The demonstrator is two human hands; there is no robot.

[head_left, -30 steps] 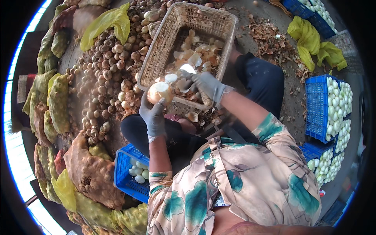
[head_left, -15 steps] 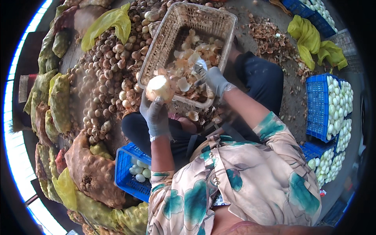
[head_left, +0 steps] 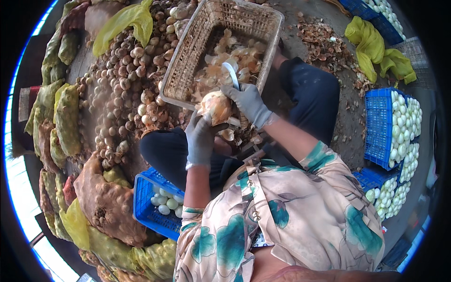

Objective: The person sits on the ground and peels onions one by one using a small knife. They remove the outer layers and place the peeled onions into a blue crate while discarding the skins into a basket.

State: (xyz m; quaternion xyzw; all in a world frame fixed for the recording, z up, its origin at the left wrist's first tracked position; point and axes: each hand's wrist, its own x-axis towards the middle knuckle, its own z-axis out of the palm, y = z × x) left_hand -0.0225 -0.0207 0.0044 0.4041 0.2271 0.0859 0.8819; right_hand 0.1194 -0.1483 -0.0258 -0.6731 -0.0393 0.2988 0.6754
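Observation:
My left hand [head_left: 200, 136], in a pale grey glove, grips an onion [head_left: 215, 107] from below and the left. Brown skin covers the side of the onion that faces up. My right hand [head_left: 250, 102], gloved too, is closed around a knife [head_left: 230, 73] whose pale curved blade points up and away; its handle is mostly hidden in the fist. The right fingers touch the onion's upper right side. Both hands are over the near edge of a dirty pale plastic crate [head_left: 174, 71], with loose onion skins [head_left: 221, 56] inside.
Unpeeled onions [head_left: 120, 89] are heaped on the floor to the left, beside filled mesh sacks [head_left: 110, 202]. A blue crate [head_left: 157, 221] with peeled onions stands by my left knee. Blue crates [head_left: 378, 127] full of peeled onions are stacked at right. Skins [head_left: 324, 42] litter the floor.
The onion has come right and nearer to my body, turning so skin faces up instead of its white cut face. My right hand has moved in against it, knife blade now pointing up.

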